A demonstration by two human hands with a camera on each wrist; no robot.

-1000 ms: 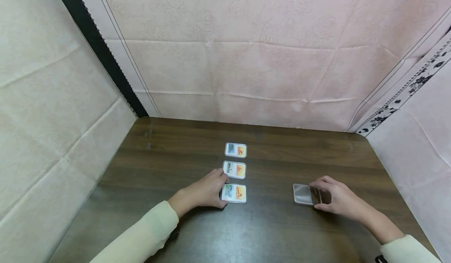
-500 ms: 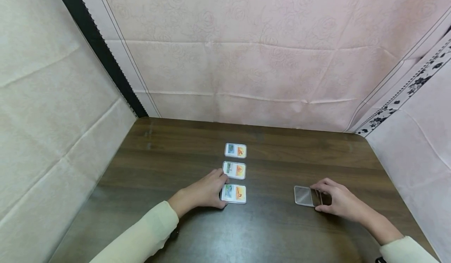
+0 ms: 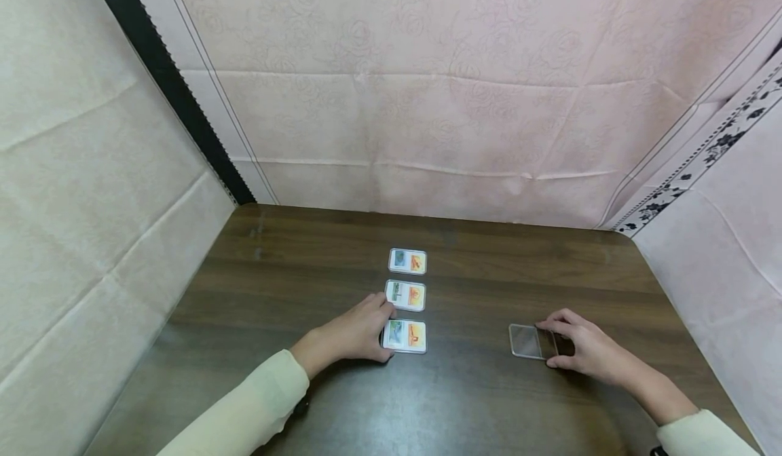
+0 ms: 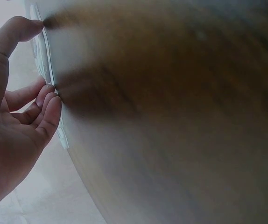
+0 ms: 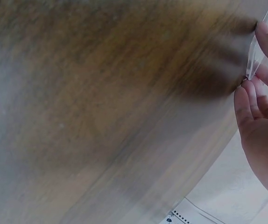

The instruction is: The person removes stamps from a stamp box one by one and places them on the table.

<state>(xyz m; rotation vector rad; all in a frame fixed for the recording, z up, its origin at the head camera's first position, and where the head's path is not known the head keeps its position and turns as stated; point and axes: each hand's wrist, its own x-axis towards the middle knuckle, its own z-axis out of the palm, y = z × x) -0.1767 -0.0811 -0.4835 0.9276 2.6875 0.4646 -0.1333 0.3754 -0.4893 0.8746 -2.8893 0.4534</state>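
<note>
Head view: the nearest picture card (image 3: 406, 336) lies on the table (image 3: 464, 402), the left hand (image 3: 354, 331) pinching its left end; well apart, the right hand (image 3: 589, 349) pinches a clear case (image 3: 524, 342). A middle card (image 3: 411, 295) and a far card (image 3: 408, 261) lie beyond.

Head view: from above the near side of the wood-grain table (image 3: 470, 388), facing forward and down; wide, well back from left hand (image 3: 360, 330) and right hand (image 3: 583, 349), reaching the pale cloth backdrop (image 3: 427, 117).
Left-wrist view: close beside the left hand, facing its palm side, skimming low over the table, which slants in frame.
Right-wrist view: similarly close to the right hand, low and slanted, the hand at frame right.
Head and left wrist share: left hand and nearest cased card (image 3: 404, 336), edge-on in the latter.
Head and right wrist share: right hand, clear case (image 3: 524, 341), black floral border (image 3: 727, 138).
</note>
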